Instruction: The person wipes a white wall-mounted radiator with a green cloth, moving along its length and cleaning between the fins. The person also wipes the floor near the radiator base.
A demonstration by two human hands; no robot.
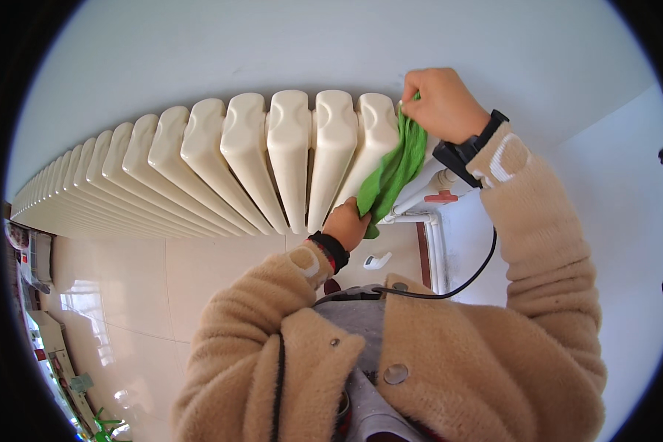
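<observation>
A green cloth [395, 168] hangs stretched along the right end of a cream sectional radiator [290, 132]. My right hand [447, 102] pinches the cloth's upper end beside the top of the last visible section. Lower down, my left hand [347, 224] grips the other end near the radiator's lower front. The cloth runs slantwise between the two hands and covers part of the end section. What lies behind the cloth is hidden.
White pipes [433, 243] and a valve with a red handle [441, 196] sit right of the radiator. A black cable [489, 257] loops from my right sleeve to my waist. A small white object [377, 261] lies on the tiled floor [132, 287]. Furniture [61, 359] stands far left.
</observation>
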